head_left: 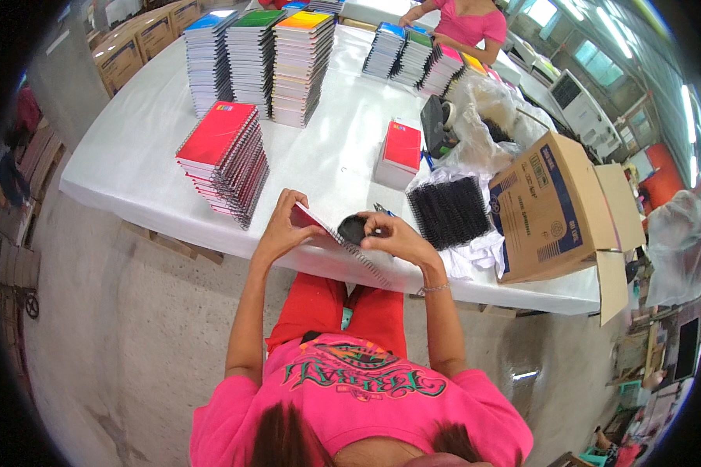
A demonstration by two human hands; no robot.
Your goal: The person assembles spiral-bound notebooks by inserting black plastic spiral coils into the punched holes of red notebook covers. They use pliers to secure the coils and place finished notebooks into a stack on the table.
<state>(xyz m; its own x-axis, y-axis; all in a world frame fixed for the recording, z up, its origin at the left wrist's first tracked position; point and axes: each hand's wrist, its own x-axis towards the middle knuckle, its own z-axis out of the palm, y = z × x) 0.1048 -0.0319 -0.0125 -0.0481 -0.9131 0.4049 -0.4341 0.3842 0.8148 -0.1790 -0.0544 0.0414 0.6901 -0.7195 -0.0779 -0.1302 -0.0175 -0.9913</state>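
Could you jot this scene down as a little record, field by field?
Left hand: holds a red notebook by its edge
Right hand: fingers curled near the notebook's coil, by a dark round thing; exact grip unclear
Table, left: red notebook stack; blue-topped, green-topped and yellow-topped stacks behind
Table, right: black coils, open cardboard box
Across: person in pink, beside more stacks

A bright pink T-shirt with short sleeves bears a print of curly green and black lettering with orange touches. Below are red trousers; a thin bracelet circles the right wrist.
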